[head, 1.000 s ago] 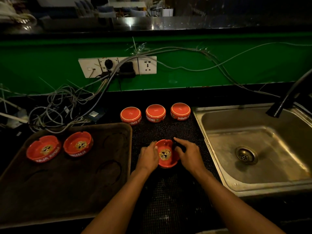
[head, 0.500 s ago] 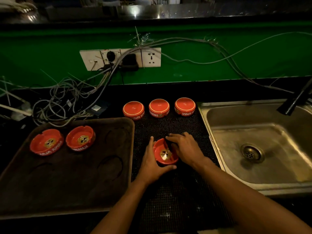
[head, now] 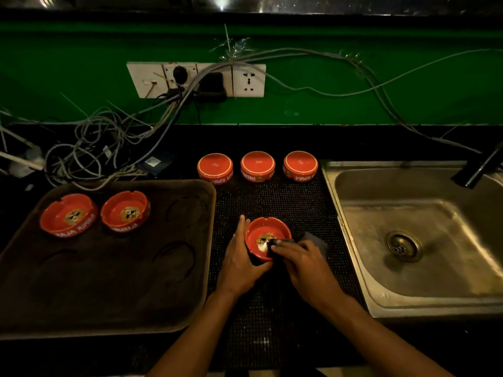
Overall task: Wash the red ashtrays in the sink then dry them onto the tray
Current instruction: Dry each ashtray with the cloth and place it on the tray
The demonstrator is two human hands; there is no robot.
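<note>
Left hand (head: pixel 241 263): cupped against the left side of the upright red ashtray (head: pixel 265 235), fingers along its wall and thumb curled under its near edge, grasping it. That ashtray sits on the black dotted mat (head: pixel 275 202), between the tray and the sink, nearer the tray.

Right hand (head: pixel 304 263): fingers bent down over a dark cloth (head: pixel 313 239), pressing one end of it into the bowl of the held ashtray; the rest of the cloth trails over the right rim onto the mat.

Items, listed from left of the held ashtray to right of it:

1. Brown tray (head: pixel 114 281), on the dark surface left of the held ashtray. Carries two upright red ashtrays at its far left: one (head: pixel 68 214) near the corner, the second (head: pixel 125 210) just beside it, apart by a narrow gap.
2. Tangle of grey cables (head: pixel 89 148), behind the tray, running up to a white socket strip (head: pixel 196 80) on the green wall (head: pixel 353 110).
3. Three upside-down red ashtrays in a row at the mat's far edge, beyond the held ashtray: left (head: pixel 215 167), middle (head: pixel 257 165), right (head: pixel 300 164). None touching.
4. Steel sink (head: pixel 408 268), right of the held ashtray, with a round drain (head: pixel 404 245) in its floor.
5. Dark tap spout (head: pixel 481 170), above the sink's far right corner.
</note>
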